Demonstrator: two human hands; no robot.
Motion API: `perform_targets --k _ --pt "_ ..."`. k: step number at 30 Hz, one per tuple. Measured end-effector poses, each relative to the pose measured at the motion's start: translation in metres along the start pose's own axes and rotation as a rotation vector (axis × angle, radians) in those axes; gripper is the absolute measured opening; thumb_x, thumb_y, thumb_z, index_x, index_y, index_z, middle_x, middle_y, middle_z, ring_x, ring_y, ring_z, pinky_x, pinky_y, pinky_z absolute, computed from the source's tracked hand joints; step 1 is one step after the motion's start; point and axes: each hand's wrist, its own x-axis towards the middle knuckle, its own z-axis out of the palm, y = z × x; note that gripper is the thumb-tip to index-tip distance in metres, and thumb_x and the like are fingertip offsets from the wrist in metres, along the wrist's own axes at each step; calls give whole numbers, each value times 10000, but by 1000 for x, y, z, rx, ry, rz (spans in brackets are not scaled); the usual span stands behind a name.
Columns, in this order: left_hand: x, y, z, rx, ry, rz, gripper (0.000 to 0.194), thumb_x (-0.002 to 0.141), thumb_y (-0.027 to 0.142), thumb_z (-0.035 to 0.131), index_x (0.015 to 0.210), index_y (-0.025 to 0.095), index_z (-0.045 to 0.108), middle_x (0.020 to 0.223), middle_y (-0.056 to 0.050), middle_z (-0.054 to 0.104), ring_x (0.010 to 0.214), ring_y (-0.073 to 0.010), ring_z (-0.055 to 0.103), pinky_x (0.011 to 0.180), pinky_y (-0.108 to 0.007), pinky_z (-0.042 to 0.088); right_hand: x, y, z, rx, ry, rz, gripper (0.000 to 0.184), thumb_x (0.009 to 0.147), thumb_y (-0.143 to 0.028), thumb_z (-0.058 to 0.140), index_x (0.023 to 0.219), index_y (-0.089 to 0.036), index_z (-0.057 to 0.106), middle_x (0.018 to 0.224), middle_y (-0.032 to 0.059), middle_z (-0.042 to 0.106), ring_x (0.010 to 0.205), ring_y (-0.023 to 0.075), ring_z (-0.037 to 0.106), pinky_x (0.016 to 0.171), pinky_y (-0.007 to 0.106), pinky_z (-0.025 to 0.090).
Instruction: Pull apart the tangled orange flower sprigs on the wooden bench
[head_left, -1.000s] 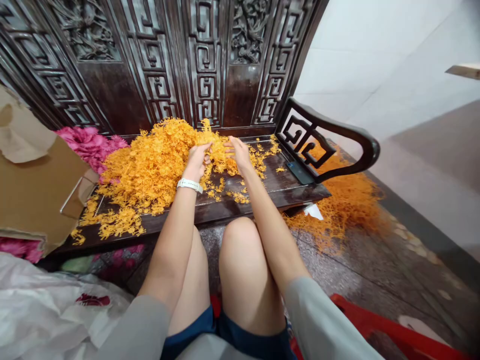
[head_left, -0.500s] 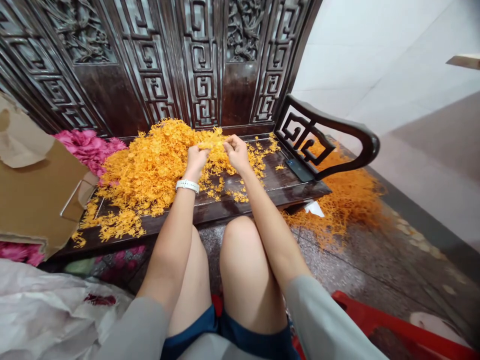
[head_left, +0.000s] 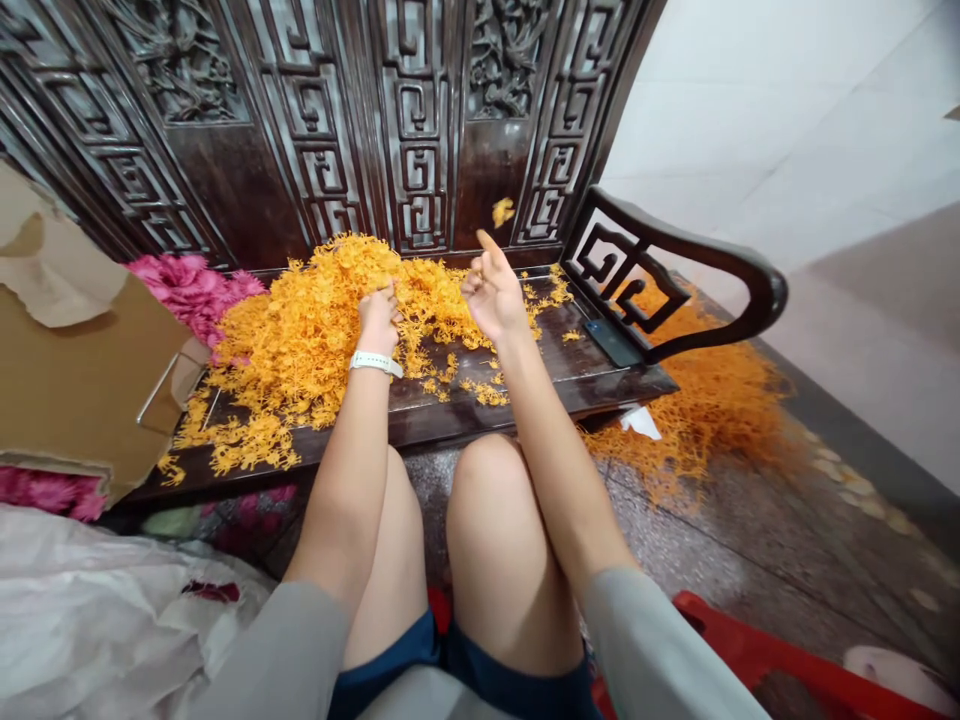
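A big heap of small orange plastic flower pieces covers the seat of a dark carved wooden bench. My left hand, with a white watch on the wrist, is closed on a clump of the orange pieces at the heap's right edge. My right hand is raised above the seat, fingers loosely spread and one pointing up, holding nothing. A single orange piece is in the air above and right of that hand, in front of the bench back.
More orange pieces lie piled on the floor beyond the armrest. Pink flowers and a cardboard box sit at the left. A dark phone lies on the seat. White plastic bag lower left, red stool beneath me.
Both hands were pinching one orange piece together; now my right hand has swung up and opened, and a piece is flying toward the right. My left hand dropped back onto the heap.
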Motion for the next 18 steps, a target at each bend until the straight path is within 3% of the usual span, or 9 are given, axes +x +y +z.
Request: perform_targets --k 2,5,7,11,13,16,18 --pt "-6 5 2 -6 -101 -10 223 926 157 767 797 193 589 519 125 271 426 -49 205 434 -188 178 6 3 -6 69 189 38 187 1041 -341 749 969 -209 639 858 -36 703 624 52 544 626 181 511" --pt "-15 6 9 30 -246 -50 246 905 208 827 784 186 614 511 118 284 416 -45 217 418 -182 194 9 16 -13 -53 228 121 269 1018 -444 784 1006 -204 665 833 -30 711 602 65 541 563 189 453" --pt "-20 4 14 64 -289 -52 201 899 219 833 807 177 659 498 113 301 405 -45 224 407 -180 196 6 25 -13 -288 116 112 378 959 -550 842 961 -202 696 770 -34 697 602 80 543 542 196 400" --pt "-26 -1 19 167 -330 -16 154 876 161 818 813 164 677 501 103 336 407 -41 239 405 -179 182 1 32 -10 -711 -260 38 528 885 -613 892 690 -183 656 636 -39 631 622 94 513 605 220 381" --pt "-25 -4 21 205 -249 -4 165 869 91 771 797 170 645 524 95 370 418 -39 266 412 -179 165 0 29 -5 -804 -302 -56 572 926 -595 862 616 -190 602 610 -41 586 642 103 486 641 229 390" --pt "-13 -11 22 110 -18 -20 148 919 88 686 840 193 618 541 103 345 413 -48 269 424 -190 179 -3 21 9 -789 -236 -201 633 998 -632 768 599 -209 520 604 -40 496 641 113 414 631 239 382" --pt "0 -15 19 40 16 -69 120 976 153 644 884 213 597 541 112 302 402 -59 262 432 -199 217 -10 11 21 -728 -350 -175 654 995 -680 749 615 -210 497 608 -42 452 622 103 373 604 240 369"
